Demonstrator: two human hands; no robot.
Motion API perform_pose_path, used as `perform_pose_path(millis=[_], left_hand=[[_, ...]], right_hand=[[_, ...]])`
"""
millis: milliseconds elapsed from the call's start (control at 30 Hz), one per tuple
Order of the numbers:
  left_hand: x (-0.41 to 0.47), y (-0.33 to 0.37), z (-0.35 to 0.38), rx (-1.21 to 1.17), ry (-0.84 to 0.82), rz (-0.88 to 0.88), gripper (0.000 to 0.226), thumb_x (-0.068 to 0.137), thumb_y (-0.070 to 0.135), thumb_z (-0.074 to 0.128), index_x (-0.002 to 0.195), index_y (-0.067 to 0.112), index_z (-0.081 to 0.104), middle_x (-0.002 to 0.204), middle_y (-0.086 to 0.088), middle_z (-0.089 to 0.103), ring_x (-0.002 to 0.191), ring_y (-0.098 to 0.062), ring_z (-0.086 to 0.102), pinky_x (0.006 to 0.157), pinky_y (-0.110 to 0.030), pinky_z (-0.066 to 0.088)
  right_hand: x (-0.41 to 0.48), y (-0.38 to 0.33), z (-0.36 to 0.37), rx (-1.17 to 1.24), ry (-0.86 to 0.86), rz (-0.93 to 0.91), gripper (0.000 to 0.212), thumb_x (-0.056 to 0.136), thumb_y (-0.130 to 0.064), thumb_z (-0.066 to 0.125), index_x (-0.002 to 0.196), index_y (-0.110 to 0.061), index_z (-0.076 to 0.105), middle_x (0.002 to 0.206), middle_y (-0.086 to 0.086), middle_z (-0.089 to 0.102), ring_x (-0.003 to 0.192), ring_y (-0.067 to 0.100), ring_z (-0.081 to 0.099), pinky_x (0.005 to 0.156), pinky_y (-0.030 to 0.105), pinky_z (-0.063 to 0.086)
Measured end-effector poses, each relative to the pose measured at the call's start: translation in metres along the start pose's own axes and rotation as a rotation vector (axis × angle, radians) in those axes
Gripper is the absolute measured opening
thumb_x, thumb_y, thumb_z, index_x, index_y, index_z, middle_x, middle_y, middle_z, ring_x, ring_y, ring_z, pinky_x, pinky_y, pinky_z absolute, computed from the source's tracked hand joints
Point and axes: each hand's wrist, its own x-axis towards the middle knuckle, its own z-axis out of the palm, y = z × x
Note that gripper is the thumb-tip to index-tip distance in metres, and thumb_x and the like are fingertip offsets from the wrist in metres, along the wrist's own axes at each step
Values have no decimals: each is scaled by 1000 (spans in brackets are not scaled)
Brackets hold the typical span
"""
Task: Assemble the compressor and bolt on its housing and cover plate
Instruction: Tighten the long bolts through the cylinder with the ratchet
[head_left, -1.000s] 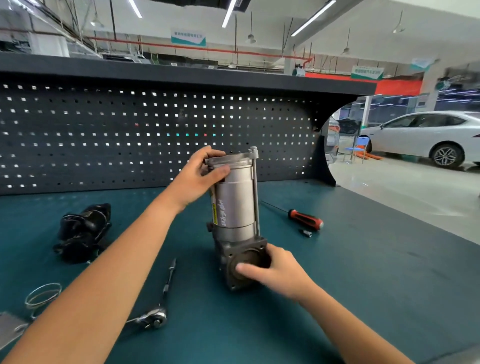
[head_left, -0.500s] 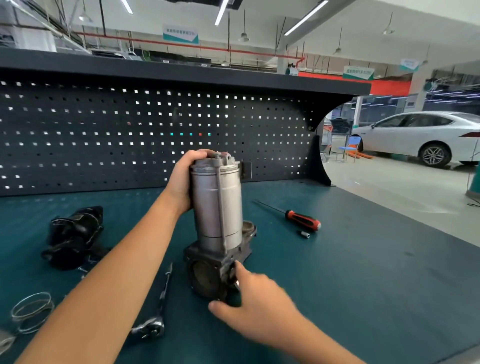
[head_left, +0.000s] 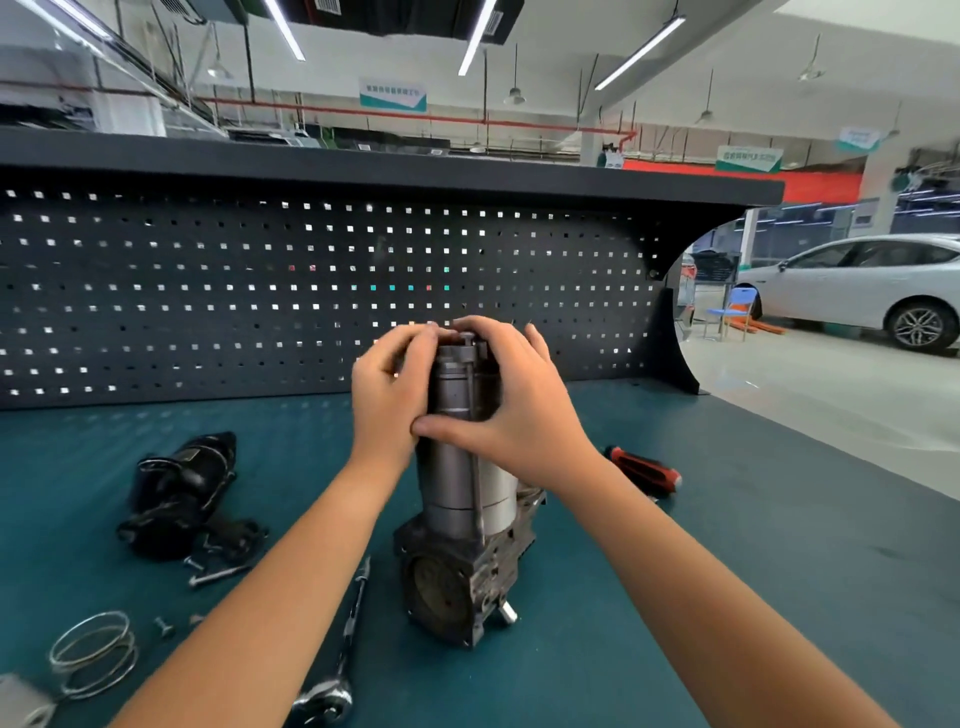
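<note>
Both hands, left (head_left: 387, 387) and right (head_left: 511, 410), curl their fingers (head_left: 415, 345) round the upright compressor (head_left: 462, 467)'s top (probably steadying it for bolting).

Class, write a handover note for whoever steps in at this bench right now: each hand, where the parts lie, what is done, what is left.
Left hand: grips the top of the compressor, which stands upright on the bench.
Right hand: grips the same top from the other side, thumb across the front.
Parts: black part lies left, loose bolts beside it; ratchet in front; screwdriver right.
Done: cylinder sits on its base block.
Left: probably bolting on housing and cover plate; bolts remain loose.
</note>
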Motion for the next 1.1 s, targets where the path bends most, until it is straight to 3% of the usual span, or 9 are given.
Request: perform_pose_path(millis=[133,267,400,567,767,867,967,1033,1100], left_hand=[[-13,4,-3,-103,110,-21,32,89,26,43,72,23,70,78,8,71,79,-5,65,67,-17,49],[-23,4,9,5,82,51,30,91,19,46,76,35,66,100,-9,64,95,-19,61,80,-24,50],[-26,4,14,52,120,127,25,89,16,42,79,31,59,94,4,58,91,-10,56,83,-24,46],[-27,4,12,97,118,200,26,90,10,44,79,30,56,89,9,55,86,-3,54,80,-19,43],[-27,9,7,3,62,75,24,87,15,42,78,27,61,93,6,60,89,-1,57,81,-15,43],[-26,8,2,-41,-13,43,29,86,14,39,82,27,65,98,8,60,96,0,57,85,-12,41],[-24,5,-7,70,-136,93,33,81,8,40,92,30,63,105,12,57,104,5,53,92,-11,38],[-24,3,-14,147,-226,140,37,80,7,44,102,33,57,114,15,52,111,8,48,97,-13,36],[-25,2,-20,207,-304,181,38,81,11,50,111,35,51,121,16,48,118,7,43,104,-18,34]], right_hand=[[-1,-3,12,58,153,-53,78,58,-45,83,116,-2,53,103,-13,46,95,-9,35,100,53,39],[1,-13,33,208,428,-17,49,80,-38,53,106,3,57,96,-12,47,92,7,47,87,46,47],[3,-10,41,231,513,23,36,88,-28,42,101,1,59,94,-25,44,89,9,51,90,51,45],[1,-9,43,191,551,42,33,89,-24,44,97,2,62,92,-9,55,87,11,55,109,18,21],[-4,-8,39,316,489,29,39,89,-18,34,109,3,60,99,-5,58,93,0,52,108,40,27],[-2,0,26,360,403,86,45,89,-23,30,113,-3,62,99,-19,57,96,-11,53,114,22,17],[0,4,9,345,248,174,38,88,-16,31,113,-24,59,98,-19,62,114,14,55,109,6,8],[0,4,1,354,144,189,39,82,-13,35,108,-34,54,97,-6,69,112,24,55,110,8,9],[-2,1,-4,327,61,141,40,78,-11,43,110,-33,53,102,-13,65,105,12,56,113,13,7]])
